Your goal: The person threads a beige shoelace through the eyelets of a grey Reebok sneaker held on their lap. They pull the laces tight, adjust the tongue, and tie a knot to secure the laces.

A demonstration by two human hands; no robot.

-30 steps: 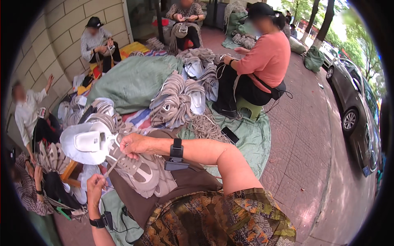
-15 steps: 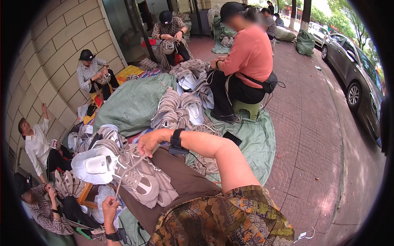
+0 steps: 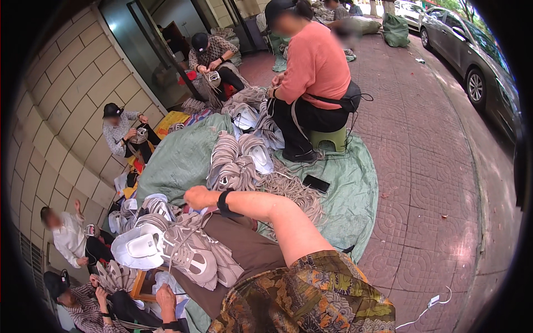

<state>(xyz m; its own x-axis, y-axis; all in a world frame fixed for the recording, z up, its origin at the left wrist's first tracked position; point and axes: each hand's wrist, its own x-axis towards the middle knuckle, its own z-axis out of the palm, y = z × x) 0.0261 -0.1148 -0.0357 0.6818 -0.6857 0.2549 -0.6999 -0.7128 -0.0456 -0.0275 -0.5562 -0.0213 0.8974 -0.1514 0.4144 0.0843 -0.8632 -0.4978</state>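
Grey-beige shoe upper (image 3: pixel 191 255) lying across a lap
It rests slantwise on brown trousers (image 3: pixel 247 233), rounded toe toward the lower right, with paler panels over its surface and lacing across the middle. Similar uppers (image 3: pixel 226 267) lie right beside it, overlapping on its right. At its left end spreads a whitish flap (image 3: pixel 139 248) with a white panel; whether they join is unclear.

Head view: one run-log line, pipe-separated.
Left hand: beside shoe uppers, grip unclear | right hand: beyond them, grip unclear | shoe uppers: on lap | dark phone: on green sheet
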